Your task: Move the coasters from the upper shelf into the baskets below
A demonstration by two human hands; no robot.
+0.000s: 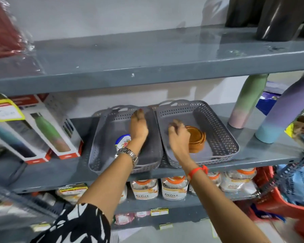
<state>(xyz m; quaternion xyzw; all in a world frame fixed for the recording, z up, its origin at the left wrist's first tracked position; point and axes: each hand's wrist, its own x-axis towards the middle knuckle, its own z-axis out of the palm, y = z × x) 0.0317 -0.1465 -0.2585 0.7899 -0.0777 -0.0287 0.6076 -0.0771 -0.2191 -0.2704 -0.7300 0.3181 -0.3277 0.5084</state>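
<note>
Since both hands are low in the baskets: I judge this the setting-down step, and I would lower each piece flat before letting go.
Right hand (178,135): fingers bent over the near edge of the brown coaster stack (196,138), touching it; whether I grip it or have just let go, I cannot tell.
Left hand (139,126): fingers stretched forward and flat, nothing held, with the white printed coaster (122,142) just beside the wrist on the outer side.
Advice for the right: keep the stack level and release only when it sits on the floor of the right basket (223,137), or the round pieces may slide apart.
Brown stack: round, glossy, amber, thick-rimmed, slightly staggered.
White coaster: round disc, blue edge, floral print, smooth.
Left basket (102,137): grey plastic, perforated walls, smooth floor, loop handle beyond the fingertips.
Middle shelf (263,153): grey painted metal, under both baskets.
Upper shelf (130,55): above and beyond both hands, glossy grey, no coasters visible on the stretch in view.
</note>
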